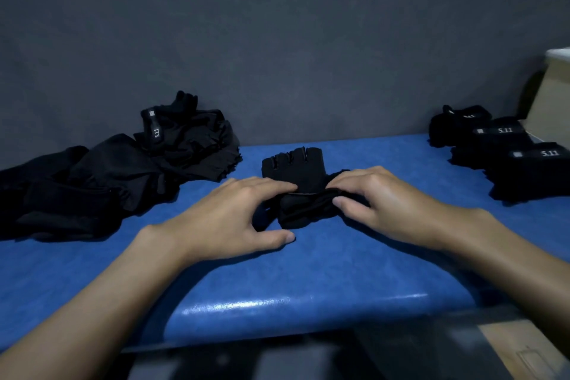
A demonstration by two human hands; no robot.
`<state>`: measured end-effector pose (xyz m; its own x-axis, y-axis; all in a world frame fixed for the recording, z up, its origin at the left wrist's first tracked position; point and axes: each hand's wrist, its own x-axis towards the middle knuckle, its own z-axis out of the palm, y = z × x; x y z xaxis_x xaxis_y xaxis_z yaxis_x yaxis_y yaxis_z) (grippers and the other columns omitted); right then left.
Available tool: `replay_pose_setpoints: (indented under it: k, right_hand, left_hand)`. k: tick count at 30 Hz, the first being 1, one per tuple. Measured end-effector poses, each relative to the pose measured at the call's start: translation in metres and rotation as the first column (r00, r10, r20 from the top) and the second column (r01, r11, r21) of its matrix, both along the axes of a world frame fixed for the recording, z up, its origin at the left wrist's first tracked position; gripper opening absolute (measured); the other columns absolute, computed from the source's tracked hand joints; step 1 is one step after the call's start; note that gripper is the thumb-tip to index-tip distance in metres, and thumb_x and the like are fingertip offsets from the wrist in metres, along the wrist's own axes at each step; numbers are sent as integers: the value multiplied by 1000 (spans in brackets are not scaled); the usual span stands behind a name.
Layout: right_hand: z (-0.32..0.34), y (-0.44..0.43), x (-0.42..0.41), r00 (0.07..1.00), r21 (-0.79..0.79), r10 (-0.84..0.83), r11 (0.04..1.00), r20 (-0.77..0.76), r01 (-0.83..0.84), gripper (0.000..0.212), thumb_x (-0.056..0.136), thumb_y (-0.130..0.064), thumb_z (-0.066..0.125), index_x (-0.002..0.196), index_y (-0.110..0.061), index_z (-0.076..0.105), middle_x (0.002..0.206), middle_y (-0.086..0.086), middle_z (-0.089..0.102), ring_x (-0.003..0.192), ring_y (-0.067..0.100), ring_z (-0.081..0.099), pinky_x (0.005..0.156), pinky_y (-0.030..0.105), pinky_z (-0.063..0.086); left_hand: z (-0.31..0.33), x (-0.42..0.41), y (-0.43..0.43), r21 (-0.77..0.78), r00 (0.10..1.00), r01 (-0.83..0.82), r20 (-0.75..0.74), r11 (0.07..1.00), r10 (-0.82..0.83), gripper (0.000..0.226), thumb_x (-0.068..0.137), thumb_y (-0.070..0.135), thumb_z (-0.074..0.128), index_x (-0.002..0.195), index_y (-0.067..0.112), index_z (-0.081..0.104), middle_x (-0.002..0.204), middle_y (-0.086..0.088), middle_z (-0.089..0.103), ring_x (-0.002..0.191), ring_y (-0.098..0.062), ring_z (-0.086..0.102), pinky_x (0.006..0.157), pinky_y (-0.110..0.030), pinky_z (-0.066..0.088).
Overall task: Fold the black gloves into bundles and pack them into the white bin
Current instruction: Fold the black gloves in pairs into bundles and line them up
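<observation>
A black fingerless glove (293,165) lies in the middle of the blue table (308,271), its cuff end folded over towards me. My left hand (234,216) grips the left side of the folded part, fingers on top and thumb low in front. My right hand (385,200) pinches the right side of the same fold. A loose heap of unfolded black gloves (123,170) lies at the left. Folded glove bundles (518,157) with "5.11" labels are lined up at the right. No white bin is clearly in view.
A dark grey wall stands right behind the table. A cardboard box (552,102) with something white on top stands at the far right edge. The table's front edge runs close below my forearms.
</observation>
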<state>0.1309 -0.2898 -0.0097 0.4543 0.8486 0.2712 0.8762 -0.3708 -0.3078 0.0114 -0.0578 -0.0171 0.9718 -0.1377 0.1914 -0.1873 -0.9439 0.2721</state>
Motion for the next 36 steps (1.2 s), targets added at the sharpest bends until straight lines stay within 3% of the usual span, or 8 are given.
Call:
replay_pose_setpoints:
  k: [5, 9, 13, 17, 20, 23, 31, 36]
  right_hand:
    - [5, 0, 0, 971, 104, -78, 989, -226, 104, 24, 96, -23, 56, 77, -14, 67, 63, -2, 62, 55, 4, 48, 55, 22, 42]
    - [10, -2, 2, 910, 183, 18, 981, -415, 63, 21, 92, -34, 62, 88, -16, 72, 87, 11, 71, 84, 28, 66, 80, 45, 54]
    - [19, -8, 3, 829, 234, 126, 972, -545, 6, 38, 73, -40, 79, 107, -26, 70, 99, 6, 71, 94, 10, 68, 84, 20, 52]
    - [16, -8, 5, 770, 256, 149, 966, -620, 19, 37, 74, -30, 81, 108, -21, 70, 101, 3, 73, 93, 10, 68, 81, 21, 54]
    - [8, 0, 4, 792, 328, 111, 938, -600, 116, 21, 85, -26, 69, 102, -14, 70, 86, 2, 72, 77, 6, 64, 63, 19, 49]
    - [1, 9, 6, 814, 353, 53, 916, -579, 191, 18, 91, -25, 64, 101, -10, 68, 92, 9, 73, 78, 14, 66, 71, 35, 54]
    - [-6, 27, 13, 832, 306, -105, 899, -545, 314, 17, 95, -34, 57, 96, -20, 66, 88, -10, 70, 79, 3, 65, 72, 24, 50]
    - [-9, 36, 18, 852, 242, -258, 885, -455, 397, 24, 93, -39, 58, 91, -16, 60, 78, -2, 65, 73, 14, 60, 67, 33, 49]
  left_hand:
    - [0, 2, -3, -201, 998, 52, 50, 978, -42, 58, 82, 43, 75, 135, 36, 54, 122, 18, 66, 114, -2, 60, 98, -34, 48]
    - [-1, 3, -6, -371, 996, 66, 87, 926, -36, 27, 94, 22, 67, 121, 27, 65, 110, 16, 71, 106, -8, 66, 93, -38, 51]
    - [-3, 4, -8, -566, 998, 41, 68, 823, -3, 17, 98, 15, 61, 112, 18, 68, 103, 8, 76, 101, -9, 70, 90, -29, 54]
    - [-2, 8, -12, -668, 997, 11, 66, 744, 45, 14, 100, 14, 57, 106, 13, 69, 92, -1, 76, 81, -9, 68, 75, -27, 54]
    - [-5, 13, -11, -691, 993, -17, 72, 723, 92, 13, 100, 19, 58, 100, 17, 71, 87, -17, 74, 75, -14, 65, 73, -36, 52]
    - [-9, 17, -11, -720, 987, -31, 86, 693, 134, 13, 99, 24, 60, 102, 17, 71, 86, -23, 71, 71, -27, 64, 73, -46, 52]
    - [-14, 30, -6, -739, 945, -94, 145, 667, 294, 17, 92, 25, 69, 107, 19, 63, 64, 4, 66, 60, -18, 59, 70, -38, 51]
    - [-17, 35, -4, -717, 923, -124, 171, 685, 346, 19, 88, 22, 73, 102, 25, 60, 80, 3, 68, 72, -21, 62, 70, -29, 47]
